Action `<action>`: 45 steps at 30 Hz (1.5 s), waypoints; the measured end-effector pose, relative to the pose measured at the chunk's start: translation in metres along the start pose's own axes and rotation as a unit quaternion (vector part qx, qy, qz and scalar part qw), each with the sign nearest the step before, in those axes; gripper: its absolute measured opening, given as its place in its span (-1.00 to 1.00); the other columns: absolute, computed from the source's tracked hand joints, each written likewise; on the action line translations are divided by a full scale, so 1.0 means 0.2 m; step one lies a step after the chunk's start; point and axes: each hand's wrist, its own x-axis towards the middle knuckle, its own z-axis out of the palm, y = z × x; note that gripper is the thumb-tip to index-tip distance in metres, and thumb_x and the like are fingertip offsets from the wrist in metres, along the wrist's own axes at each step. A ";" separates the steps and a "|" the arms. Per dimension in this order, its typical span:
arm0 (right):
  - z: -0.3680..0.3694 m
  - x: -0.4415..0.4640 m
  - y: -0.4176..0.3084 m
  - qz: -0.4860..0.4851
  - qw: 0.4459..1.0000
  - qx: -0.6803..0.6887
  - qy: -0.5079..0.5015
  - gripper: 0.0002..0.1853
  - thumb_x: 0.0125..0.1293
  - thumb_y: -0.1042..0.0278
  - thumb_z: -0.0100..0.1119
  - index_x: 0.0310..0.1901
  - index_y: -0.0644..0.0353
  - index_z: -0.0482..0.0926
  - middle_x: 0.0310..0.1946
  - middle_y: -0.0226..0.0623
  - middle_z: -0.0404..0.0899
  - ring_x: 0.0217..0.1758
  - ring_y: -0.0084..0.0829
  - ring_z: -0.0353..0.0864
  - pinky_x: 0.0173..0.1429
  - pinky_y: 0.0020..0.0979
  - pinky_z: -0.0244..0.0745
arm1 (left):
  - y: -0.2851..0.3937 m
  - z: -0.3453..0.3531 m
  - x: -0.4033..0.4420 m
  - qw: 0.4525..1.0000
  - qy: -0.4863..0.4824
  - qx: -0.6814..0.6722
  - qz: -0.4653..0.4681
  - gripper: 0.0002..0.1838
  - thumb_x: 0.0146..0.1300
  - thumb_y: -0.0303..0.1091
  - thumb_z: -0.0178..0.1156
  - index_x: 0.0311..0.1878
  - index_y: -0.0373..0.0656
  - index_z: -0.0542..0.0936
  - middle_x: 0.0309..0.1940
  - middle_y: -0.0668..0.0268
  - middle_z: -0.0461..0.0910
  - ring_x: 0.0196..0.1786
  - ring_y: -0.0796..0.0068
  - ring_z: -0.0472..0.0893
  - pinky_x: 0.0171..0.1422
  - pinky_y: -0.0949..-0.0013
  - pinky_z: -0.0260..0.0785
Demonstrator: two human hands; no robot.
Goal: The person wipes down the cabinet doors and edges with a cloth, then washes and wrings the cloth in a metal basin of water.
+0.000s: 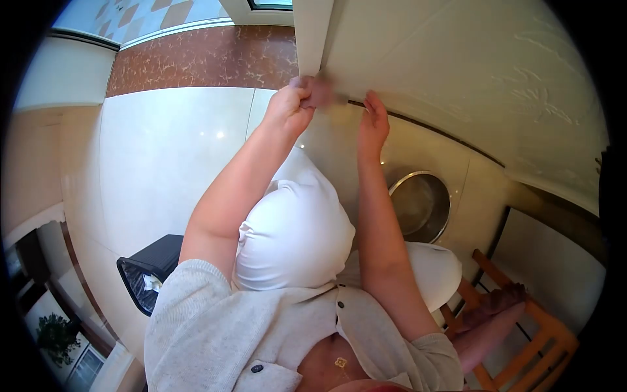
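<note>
My left hand [294,104] is closed at the foot of the pale wall corner, beside a blurred pinkish-brown shape that I cannot identify. To its right, my right hand [373,127] is raised with fingers extended, near the dark gap under a cream panel [457,78]. No object shows in its fingers. Below both hands are my knees in white trousers [294,242]. On the tiled floor, right of my right forearm, stands a round metal basin [421,206].
A black bin [150,268] with white scraps inside stands left. At lower right is a wooden slatted seat [542,326] with a bare limb [483,336] beside it, whose owner I cannot tell. A red-brown marble strip [202,59] crosses the upper left.
</note>
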 end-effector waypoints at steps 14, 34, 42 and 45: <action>0.10 -0.04 -0.11 -0.110 0.985 -0.108 -0.078 -0.47 0.14 0.71 -0.14 0.20 0.27 0.43 0.11 -0.05 0.51 0.17 -0.18 0.52 0.23 -0.31 0.40 | 0.20 0.20 -0.04 0.955 0.138 -0.203 -0.164 -0.81 0.32 -0.63 0.02 -0.01 -0.34 0.46 -0.10 0.31 0.48 -0.08 0.55 0.46 -0.03 0.45 0.40; 0.12 -0.01 -0.29 -0.137 0.984 -0.077 -0.080 -0.43 0.11 0.73 -0.12 0.21 0.22 0.45 0.12 -0.10 0.50 0.18 -0.23 0.51 0.23 -0.33 0.41 | 0.09 -0.02 0.31 0.957 0.142 -0.151 -0.202 -0.54 0.23 -0.73 -0.23 0.21 -0.40 0.33 0.17 -0.03 0.34 0.14 0.18 0.47 0.01 0.32 0.46; 0.13 -0.04 -0.31 -0.142 0.979 -0.110 -0.092 -0.44 0.11 0.71 -0.13 0.20 0.22 0.45 0.18 -0.12 0.47 0.23 -0.20 0.47 0.28 -0.34 0.35 | 0.11 0.12 -0.09 0.997 0.057 0.056 -0.013 -0.58 0.17 -0.76 -0.27 0.08 -0.48 0.41 -0.19 0.15 0.44 -0.33 0.31 0.46 -0.26 0.35 0.35; 0.14 -0.03 -0.29 -0.133 0.981 -0.099 -0.097 -0.44 0.11 0.70 -0.13 0.20 0.22 0.45 0.17 -0.12 0.48 0.23 -0.19 0.47 0.29 -0.34 0.34 | 0.10 0.01 -0.13 0.957 -0.120 0.216 0.155 -0.58 0.15 -0.78 -0.24 0.05 -0.44 0.45 -0.30 0.34 0.39 -0.36 0.49 0.37 -0.25 0.51 0.27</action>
